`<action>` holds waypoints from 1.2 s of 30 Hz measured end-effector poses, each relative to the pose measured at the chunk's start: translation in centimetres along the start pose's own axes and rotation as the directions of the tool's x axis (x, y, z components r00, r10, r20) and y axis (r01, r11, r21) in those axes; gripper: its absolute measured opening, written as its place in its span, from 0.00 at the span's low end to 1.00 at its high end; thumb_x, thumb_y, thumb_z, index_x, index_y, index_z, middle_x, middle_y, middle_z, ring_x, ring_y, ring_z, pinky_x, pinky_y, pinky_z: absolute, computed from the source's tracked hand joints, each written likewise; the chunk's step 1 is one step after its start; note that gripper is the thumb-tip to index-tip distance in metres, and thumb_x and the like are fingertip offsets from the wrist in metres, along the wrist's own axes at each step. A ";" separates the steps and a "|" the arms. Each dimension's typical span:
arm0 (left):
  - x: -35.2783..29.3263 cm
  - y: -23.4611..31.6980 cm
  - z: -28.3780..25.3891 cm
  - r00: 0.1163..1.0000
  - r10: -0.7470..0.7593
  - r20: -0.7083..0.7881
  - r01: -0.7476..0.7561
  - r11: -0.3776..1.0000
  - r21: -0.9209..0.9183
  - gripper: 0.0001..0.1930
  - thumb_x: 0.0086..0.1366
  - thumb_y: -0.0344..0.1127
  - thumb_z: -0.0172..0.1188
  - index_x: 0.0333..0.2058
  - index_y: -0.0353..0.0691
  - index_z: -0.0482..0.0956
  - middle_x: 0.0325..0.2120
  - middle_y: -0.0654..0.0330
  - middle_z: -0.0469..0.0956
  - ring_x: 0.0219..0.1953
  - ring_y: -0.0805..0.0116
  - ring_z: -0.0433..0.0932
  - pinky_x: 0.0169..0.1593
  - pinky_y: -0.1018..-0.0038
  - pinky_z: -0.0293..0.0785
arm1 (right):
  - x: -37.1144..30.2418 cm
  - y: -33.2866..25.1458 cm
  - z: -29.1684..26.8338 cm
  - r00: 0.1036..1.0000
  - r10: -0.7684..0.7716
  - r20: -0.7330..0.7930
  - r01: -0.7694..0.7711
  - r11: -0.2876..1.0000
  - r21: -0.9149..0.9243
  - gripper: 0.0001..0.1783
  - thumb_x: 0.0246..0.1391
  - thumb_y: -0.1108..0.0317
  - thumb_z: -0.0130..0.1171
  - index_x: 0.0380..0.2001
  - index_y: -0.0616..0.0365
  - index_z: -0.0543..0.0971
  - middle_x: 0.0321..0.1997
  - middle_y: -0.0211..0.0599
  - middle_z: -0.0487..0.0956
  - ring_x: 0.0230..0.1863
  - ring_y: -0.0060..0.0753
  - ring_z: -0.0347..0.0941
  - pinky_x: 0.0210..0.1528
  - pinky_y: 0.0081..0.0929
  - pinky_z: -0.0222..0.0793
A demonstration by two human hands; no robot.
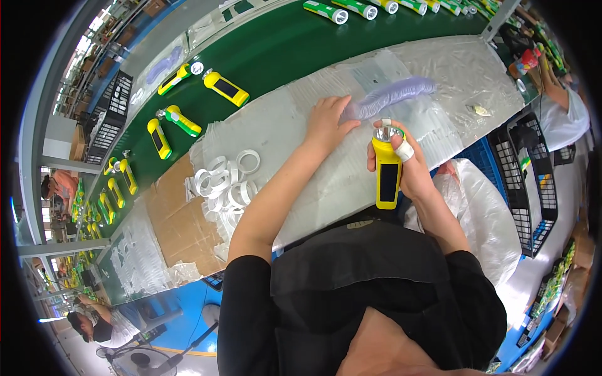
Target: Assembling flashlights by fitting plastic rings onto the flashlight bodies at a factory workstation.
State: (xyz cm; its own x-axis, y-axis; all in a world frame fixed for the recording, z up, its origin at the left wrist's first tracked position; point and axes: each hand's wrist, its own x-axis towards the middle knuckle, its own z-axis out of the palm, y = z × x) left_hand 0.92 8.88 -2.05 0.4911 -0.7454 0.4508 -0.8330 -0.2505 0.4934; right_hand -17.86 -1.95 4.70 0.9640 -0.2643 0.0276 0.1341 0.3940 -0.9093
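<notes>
My right hand is wrapped round a yellow flashlight with a dark panel on its body. It stands head up, its shiny round reflector facing me, and white tape covers part of my thumb. Further left, my left hand reaches over the covered bench, thumb and fingers apart. Its fingertips are at the near end of a long, curved stack of clear, purplish discs; whether they touch it I cannot tell. A loose heap of white rings lies left of my left forearm.
Beyond the bench runs a green conveyor belt carrying several yellow or green flashlights. Flattened cardboard covers the bench's left part. Black crates and a white plastic bag are at right. Other people work at both sides.
</notes>
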 end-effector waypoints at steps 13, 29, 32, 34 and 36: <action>-5.3 7.6 -10.2 0.981 0.141 -0.130 -0.169 0.958 -0.234 0.20 0.63 0.34 0.59 0.54 0.41 0.77 0.48 0.53 0.71 0.47 0.53 0.72 0.52 0.63 0.68 | 1.3 -0.1 4.3 0.970 0.062 0.236 -0.067 0.998 0.011 0.26 0.61 0.57 0.59 0.55 0.62 0.68 0.35 0.36 0.77 0.31 0.26 0.75 0.35 0.24 0.74; -8.4 5.3 -12.9 0.912 0.146 -0.382 -0.236 0.951 -0.201 0.18 0.69 0.36 0.44 0.50 0.34 0.77 0.56 0.45 0.71 0.56 0.48 0.71 0.58 0.60 0.64 | 3.9 2.9 10.3 0.923 0.080 0.377 -0.059 0.996 -0.068 0.27 0.63 0.57 0.57 0.58 0.60 0.64 0.38 0.37 0.75 0.33 0.27 0.75 0.35 0.26 0.72; -8.4 4.7 -15.3 0.942 -0.003 -0.337 -0.063 0.981 -0.184 0.18 0.67 0.38 0.52 0.52 0.37 0.77 0.56 0.47 0.72 0.57 0.50 0.71 0.59 0.58 0.64 | 5.8 2.5 10.4 0.915 0.026 0.402 0.025 0.992 -0.121 0.28 0.61 0.54 0.57 0.57 0.60 0.65 0.37 0.37 0.75 0.33 0.27 0.75 0.36 0.27 0.72; -8.6 2.9 -17.4 0.944 -0.079 -0.321 0.042 0.992 -0.119 0.20 0.67 0.40 0.55 0.54 0.37 0.76 0.57 0.48 0.72 0.57 0.53 0.72 0.58 0.58 0.65 | 7.6 2.5 10.1 0.904 -0.024 0.426 0.110 0.978 -0.178 0.30 0.60 0.51 0.57 0.57 0.59 0.66 0.36 0.37 0.75 0.34 0.28 0.74 0.37 0.28 0.71; -9.1 1.0 -19.5 0.973 -0.231 0.015 0.199 0.868 0.455 0.26 0.59 0.44 0.65 0.55 0.42 0.75 0.50 0.51 0.76 0.53 0.53 0.74 0.56 0.56 0.66 | 9.0 2.4 10.2 0.932 -0.122 0.340 0.174 0.976 -0.128 0.26 0.60 0.53 0.57 0.54 0.59 0.67 0.31 0.37 0.75 0.30 0.27 0.73 0.35 0.26 0.69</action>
State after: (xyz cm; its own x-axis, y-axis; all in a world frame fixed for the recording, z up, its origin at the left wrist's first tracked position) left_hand 0.63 27.47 8.86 0.6662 -0.6766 0.3136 -0.7413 -0.6466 0.1799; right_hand -6.54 5.60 6.96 0.9606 0.0047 0.2779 0.2697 0.2257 -0.9361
